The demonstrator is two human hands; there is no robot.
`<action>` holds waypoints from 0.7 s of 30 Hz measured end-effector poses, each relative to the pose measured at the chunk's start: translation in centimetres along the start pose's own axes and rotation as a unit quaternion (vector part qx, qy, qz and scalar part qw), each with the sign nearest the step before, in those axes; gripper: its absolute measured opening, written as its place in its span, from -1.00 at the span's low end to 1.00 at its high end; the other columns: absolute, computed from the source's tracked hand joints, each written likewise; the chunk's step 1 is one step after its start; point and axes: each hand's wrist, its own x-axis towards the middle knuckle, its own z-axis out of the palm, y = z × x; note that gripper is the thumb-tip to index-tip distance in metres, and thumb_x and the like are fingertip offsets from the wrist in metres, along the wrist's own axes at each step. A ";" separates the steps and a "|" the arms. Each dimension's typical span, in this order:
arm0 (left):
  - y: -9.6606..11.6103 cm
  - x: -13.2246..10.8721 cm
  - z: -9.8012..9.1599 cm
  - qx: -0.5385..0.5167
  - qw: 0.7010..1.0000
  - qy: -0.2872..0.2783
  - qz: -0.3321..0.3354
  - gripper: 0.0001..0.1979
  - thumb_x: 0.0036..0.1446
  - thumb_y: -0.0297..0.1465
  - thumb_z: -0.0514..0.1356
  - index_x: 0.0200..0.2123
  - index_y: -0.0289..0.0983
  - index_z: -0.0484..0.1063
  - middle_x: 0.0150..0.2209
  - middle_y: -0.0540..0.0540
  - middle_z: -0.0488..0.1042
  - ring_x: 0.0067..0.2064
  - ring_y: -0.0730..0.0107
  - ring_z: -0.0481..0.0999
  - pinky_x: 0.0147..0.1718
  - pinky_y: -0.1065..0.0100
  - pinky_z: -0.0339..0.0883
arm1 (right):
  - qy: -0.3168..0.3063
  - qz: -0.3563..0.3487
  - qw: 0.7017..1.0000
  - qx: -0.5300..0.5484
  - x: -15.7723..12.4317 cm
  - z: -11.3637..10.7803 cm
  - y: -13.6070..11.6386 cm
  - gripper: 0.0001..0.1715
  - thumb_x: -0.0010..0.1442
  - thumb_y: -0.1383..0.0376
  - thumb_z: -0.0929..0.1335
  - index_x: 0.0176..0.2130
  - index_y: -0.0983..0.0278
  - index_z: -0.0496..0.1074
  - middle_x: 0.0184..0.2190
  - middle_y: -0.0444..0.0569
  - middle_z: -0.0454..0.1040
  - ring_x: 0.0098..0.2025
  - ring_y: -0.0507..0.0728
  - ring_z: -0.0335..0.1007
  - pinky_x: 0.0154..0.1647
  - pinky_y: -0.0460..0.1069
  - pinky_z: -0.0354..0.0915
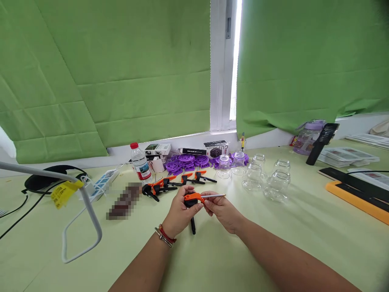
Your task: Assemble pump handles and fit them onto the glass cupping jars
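Observation:
My left hand (pixel 180 211) is wrapped around an orange-and-black plastic part (pixel 191 197), with a black stem (pixel 193 226) sticking out below the fingers. A thin metal rod (pixel 216 196) points right from the part, over my right hand (pixel 223 211). The right fingers pinch the orange end near the rod's base; the fingertips partly hide the contact. Just beyond my hands, several similar orange-and-black parts (pixel 188 179) lie in a row on the table. Behind them are stacked purple plastic discs (pixel 185 161).
Clear jars (pixel 253 178) stand right of my hands. A water bottle (pixel 141 162) and a power strip (pixel 105 183) are at left, near a bent grey metal tube (pixel 91 219). Small boxes (pixel 216 149) line the wall. An orange-edged black object (pixel 361 198) lies far right.

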 end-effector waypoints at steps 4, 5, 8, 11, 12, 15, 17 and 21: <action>0.2 -0.1 0.0 -0.132 0.991 -0.025 -0.002 -0.57 0.08 -0.15 0.22 -0.04 -0.22 0.29 -0.14 -0.11 0.37 -0.25 0.39 0.38 -0.27 0.35 0.30 | -0.013 -0.004 1.000 0.004 0.0 -0.3 0.1 -0.48 -0.07 0.03 0.48 -0.17 0.27 0.44 -0.44 -0.11 0.42 -0.48 0.00 0.13 -0.44 -0.04 0.05; 0.2 -0.1 0.0 -0.166 0.986 -0.021 -0.008 -0.60 0.14 -0.10 0.14 -0.05 -0.23 0.31 -0.16 -0.12 0.38 -0.28 0.39 0.36 -0.32 0.35 0.28 | -0.015 -0.005 1.000 0.005 0.0 -0.4 0.2 -0.48 -0.06 0.03 0.48 -0.16 0.27 0.44 -0.43 -0.09 0.43 -0.48 0.00 0.14 -0.44 -0.04 0.05; 0.1 0.0 -0.1 -0.215 0.976 0.000 -0.030 -0.58 0.22 -0.08 0.01 -0.11 -0.28 0.40 -0.21 -0.13 0.40 -0.32 0.40 0.33 -0.39 0.36 0.24 | -0.013 -0.009 1.000 0.007 0.1 -0.6 0.3 -0.47 -0.06 0.03 0.48 -0.15 0.27 0.44 -0.42 -0.08 0.44 -0.48 0.00 0.14 -0.43 -0.04 0.05; -0.2 0.2 -0.2 -0.207 0.977 0.003 -0.048 -0.60 0.19 -0.12 0.07 -0.12 -0.30 0.45 -0.25 -0.12 0.41 -0.34 0.42 0.32 -0.39 0.37 0.23 | -0.005 -0.009 1.000 -0.001 0.2 -0.7 0.3 -0.46 -0.07 0.02 0.48 -0.15 0.27 0.45 -0.42 -0.08 0.44 -0.47 0.00 0.14 -0.44 -0.04 0.05; -0.2 0.2 -0.3 -0.202 0.978 -0.002 -0.051 -0.60 0.19 -0.12 0.07 -0.12 -0.30 0.45 -0.25 -0.12 0.41 -0.34 0.42 0.32 -0.39 0.37 0.23 | -0.004 -0.009 1.000 -0.007 0.2 -0.7 0.3 -0.46 -0.07 0.02 0.48 -0.15 0.27 0.45 -0.42 -0.08 0.44 -0.47 0.00 0.13 -0.44 -0.04 0.04; -0.2 0.2 -0.4 -0.174 0.983 -0.022 -0.053 -0.62 0.20 -0.15 0.06 -0.10 -0.28 0.46 -0.28 -0.10 0.41 -0.35 0.42 0.31 -0.38 0.38 0.21 | -0.008 -0.010 0.999 -0.034 0.3 -0.7 0.3 -0.48 -0.03 0.04 0.46 -0.14 0.28 0.46 -0.42 -0.09 0.42 -0.47 -0.01 0.11 -0.44 -0.05 0.04; -0.2 0.3 -0.7 -0.149 0.987 -0.031 -0.053 -0.65 0.19 -0.19 0.08 -0.10 -0.27 0.47 -0.32 -0.09 0.40 -0.36 0.42 0.29 -0.40 0.40 0.19 | -0.012 -0.011 0.998 -0.058 0.3 -0.7 0.2 -0.48 0.01 0.05 0.44 -0.09 0.28 0.44 -0.40 -0.09 0.41 -0.46 -0.01 0.13 -0.44 -0.06 0.07; -0.2 1.1 -2.2 -0.161 0.985 0.054 -0.025 -0.72 0.15 -0.26 0.11 -0.17 -0.27 0.49 -0.23 -0.12 0.43 -0.36 0.41 0.32 -0.40 0.38 0.21 | 0.004 -0.018 0.987 -0.157 0.4 -0.9 0.4 -0.43 0.12 0.13 0.35 0.10 0.24 0.29 -0.17 -0.01 0.40 -0.29 0.05 0.28 -0.34 -0.04 0.22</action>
